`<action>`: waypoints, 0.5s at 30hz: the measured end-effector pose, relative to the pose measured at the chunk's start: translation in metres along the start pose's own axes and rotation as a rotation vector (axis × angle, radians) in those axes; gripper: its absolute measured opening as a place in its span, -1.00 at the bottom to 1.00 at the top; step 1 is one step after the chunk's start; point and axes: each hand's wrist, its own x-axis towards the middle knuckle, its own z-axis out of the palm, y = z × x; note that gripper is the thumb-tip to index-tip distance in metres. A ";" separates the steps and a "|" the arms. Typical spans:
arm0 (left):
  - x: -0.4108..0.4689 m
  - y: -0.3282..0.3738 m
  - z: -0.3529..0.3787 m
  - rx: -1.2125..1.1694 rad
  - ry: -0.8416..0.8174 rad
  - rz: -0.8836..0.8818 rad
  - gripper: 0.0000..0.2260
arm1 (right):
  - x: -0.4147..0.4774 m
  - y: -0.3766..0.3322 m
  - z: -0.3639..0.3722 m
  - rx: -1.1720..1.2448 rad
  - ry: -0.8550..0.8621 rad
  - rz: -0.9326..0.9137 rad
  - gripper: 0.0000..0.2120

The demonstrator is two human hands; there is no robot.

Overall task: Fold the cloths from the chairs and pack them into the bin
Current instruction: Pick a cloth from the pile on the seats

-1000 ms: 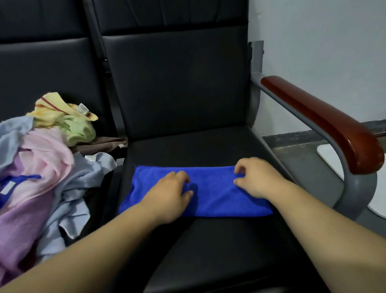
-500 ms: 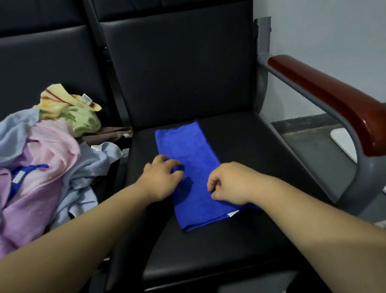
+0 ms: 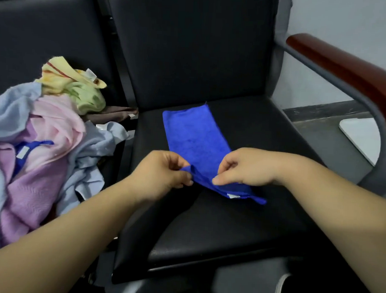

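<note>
A blue cloth (image 3: 193,133), folded into a long strip, lies on the black chair seat (image 3: 217,225), running from the seat's back toward me. My left hand (image 3: 162,173) pinches the strip's near left corner. My right hand (image 3: 246,167) pinches the near edge beside it, with the near end lifted slightly off the seat. A small white tag shows on the strip's near right tip. A heap of loose cloths (image 3: 39,139) in pink, purple, pale blue, yellow and green covers the seat of the chair on the left. No bin is in view.
The chair's back (image 3: 192,46) rises behind the blue cloth. A brown wooden armrest (image 3: 350,69) on a grey metal frame stands at the right. A white flat object (image 3: 360,136) lies on the grey floor beyond it. A shoe tip (image 3: 281,289) shows at the bottom.
The blue strip was turned from lying crosswise to lying lengthwise on the seat. Both hands moved from pressing on it to pinching its near end and raising it.
</note>
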 end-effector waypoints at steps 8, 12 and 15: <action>0.003 0.006 -0.034 0.224 0.082 -0.009 -0.88 | 0.006 -0.014 0.016 -0.162 0.235 -0.040 -0.93; -0.007 0.013 -0.054 -0.072 -0.184 -0.219 -0.86 | 0.005 -0.007 0.002 0.321 -0.016 0.020 -0.61; -0.012 0.014 -0.064 -0.175 -0.357 -0.305 -0.88 | 0.003 -0.001 -0.004 0.548 -0.209 0.066 -0.53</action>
